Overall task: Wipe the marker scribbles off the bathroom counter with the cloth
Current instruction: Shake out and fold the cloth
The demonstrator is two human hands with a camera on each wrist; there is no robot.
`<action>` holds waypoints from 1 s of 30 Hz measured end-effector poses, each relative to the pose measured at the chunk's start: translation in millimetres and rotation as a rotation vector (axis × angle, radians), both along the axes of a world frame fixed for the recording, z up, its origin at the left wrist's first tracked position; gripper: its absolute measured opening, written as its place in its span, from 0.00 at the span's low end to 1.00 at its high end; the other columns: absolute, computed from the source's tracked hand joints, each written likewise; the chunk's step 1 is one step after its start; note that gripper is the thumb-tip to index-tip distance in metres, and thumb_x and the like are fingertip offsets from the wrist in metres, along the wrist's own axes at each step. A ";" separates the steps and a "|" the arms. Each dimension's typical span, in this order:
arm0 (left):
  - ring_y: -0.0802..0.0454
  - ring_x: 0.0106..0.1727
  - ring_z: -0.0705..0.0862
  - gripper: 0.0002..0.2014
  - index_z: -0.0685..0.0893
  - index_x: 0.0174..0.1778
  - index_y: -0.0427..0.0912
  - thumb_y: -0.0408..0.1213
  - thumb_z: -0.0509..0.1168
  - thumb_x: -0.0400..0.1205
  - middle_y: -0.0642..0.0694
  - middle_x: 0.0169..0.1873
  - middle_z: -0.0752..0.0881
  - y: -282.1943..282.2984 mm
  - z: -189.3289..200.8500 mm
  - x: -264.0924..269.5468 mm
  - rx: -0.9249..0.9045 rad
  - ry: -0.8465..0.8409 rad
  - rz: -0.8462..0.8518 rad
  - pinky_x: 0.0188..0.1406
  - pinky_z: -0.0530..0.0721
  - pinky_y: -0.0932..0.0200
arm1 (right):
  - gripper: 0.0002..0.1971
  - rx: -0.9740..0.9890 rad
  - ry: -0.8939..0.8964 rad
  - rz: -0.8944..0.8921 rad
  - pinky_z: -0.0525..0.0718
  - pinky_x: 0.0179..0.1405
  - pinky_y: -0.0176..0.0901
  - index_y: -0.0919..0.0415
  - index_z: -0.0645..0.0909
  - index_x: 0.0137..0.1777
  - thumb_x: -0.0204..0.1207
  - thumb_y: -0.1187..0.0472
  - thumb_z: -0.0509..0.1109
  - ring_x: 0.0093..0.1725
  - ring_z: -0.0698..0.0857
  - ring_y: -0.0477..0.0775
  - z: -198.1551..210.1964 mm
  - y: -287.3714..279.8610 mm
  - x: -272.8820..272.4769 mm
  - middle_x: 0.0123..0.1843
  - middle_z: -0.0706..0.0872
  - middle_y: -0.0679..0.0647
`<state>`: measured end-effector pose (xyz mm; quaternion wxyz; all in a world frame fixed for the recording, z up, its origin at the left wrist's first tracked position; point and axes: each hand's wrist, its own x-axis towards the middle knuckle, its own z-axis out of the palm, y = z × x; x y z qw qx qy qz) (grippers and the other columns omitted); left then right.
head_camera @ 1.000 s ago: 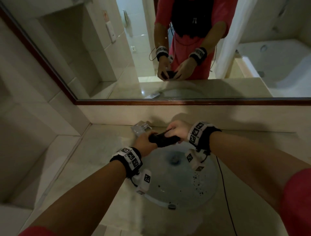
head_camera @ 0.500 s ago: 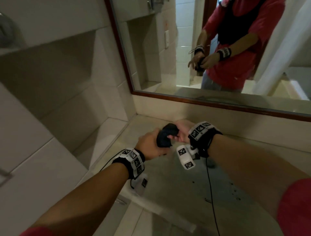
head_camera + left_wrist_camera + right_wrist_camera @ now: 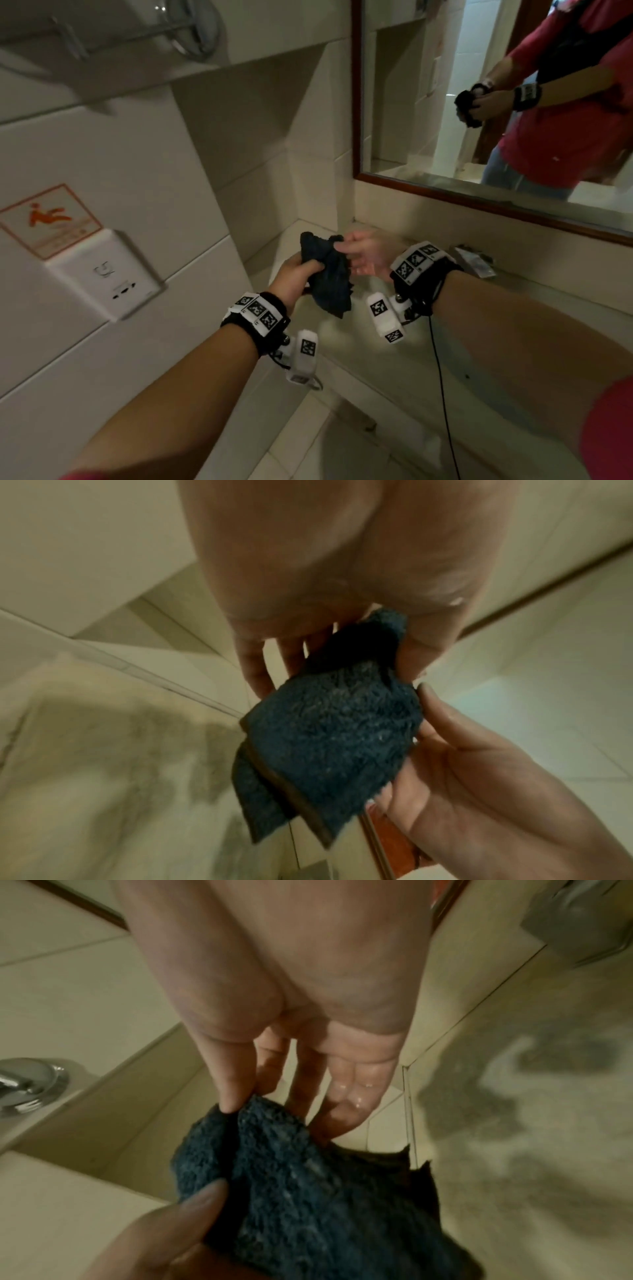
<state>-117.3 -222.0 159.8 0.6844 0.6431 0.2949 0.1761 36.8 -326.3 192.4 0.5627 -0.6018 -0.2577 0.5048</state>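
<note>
Both hands are up in front of the chest, above the left end of the desk (image 3: 383,346), near the corner where the tiled side wall meets the mirror wall.

The cloth (image 3: 329,277), dark blue terry, is bunched and hangs between the hands, clear of the desk. It touches no surface.

The left hand (image 3: 294,277) has its fingers (image 3: 255,666) curled round the upper part of the bundle; the thumb clamps from the other side. Firm hold.

The right hand (image 3: 363,253) is mostly extended, its thumb and first finger nipping a top fold of the cloth, as the right wrist view shows. The other fingers (image 3: 349,1096) lie straight and glisten, so they are probably wet. That is a light hold, more adjusting than carrying.

The mirror (image 3: 496,102) shows the same pose: the bundle held between two hands.

No marker scribbles are identifiable in any view. The desk surface is blurred, with mottled grey patches I read as veining or shadow.

Step in hand, by my judgement: the cloth is being gathered or refolded into a wiping pad. Wiping has not yet begun.

The next move calls for settling the pad in one hand, locating the marks, lowering the cloth flat onto them and rubbing with pressure. A loose tail hanging below the bundle may drag; it is better tucked first.
</note>
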 end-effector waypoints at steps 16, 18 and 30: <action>0.41 0.67 0.82 0.30 0.79 0.71 0.37 0.36 0.74 0.70 0.39 0.65 0.85 53.2 -21.1 -14.2 -0.321 -0.166 0.078 0.70 0.78 0.45 | 0.07 0.055 -0.014 0.038 0.85 0.60 0.58 0.62 0.79 0.58 0.84 0.67 0.63 0.56 0.86 0.60 -9.3 43.1 19.0 0.57 0.85 0.61; 0.44 0.67 0.82 0.28 0.79 0.67 0.37 0.37 0.74 0.71 0.42 0.64 0.85 59.8 -26.6 -5.4 -0.326 -0.133 0.094 0.69 0.76 0.45 | 0.08 0.056 -0.025 0.043 0.82 0.66 0.61 0.62 0.78 0.60 0.84 0.64 0.64 0.60 0.84 0.62 -10.6 52.7 27.0 0.59 0.84 0.62; 0.47 0.56 0.82 0.22 0.81 0.66 0.41 0.37 0.68 0.74 0.47 0.49 0.89 107.1 -56.0 80.8 -0.483 -0.028 0.222 0.66 0.72 0.44 | 0.06 0.008 -0.027 0.174 0.83 0.60 0.56 0.58 0.80 0.58 0.84 0.63 0.63 0.61 0.84 0.62 -32.2 146.1 109.2 0.60 0.84 0.62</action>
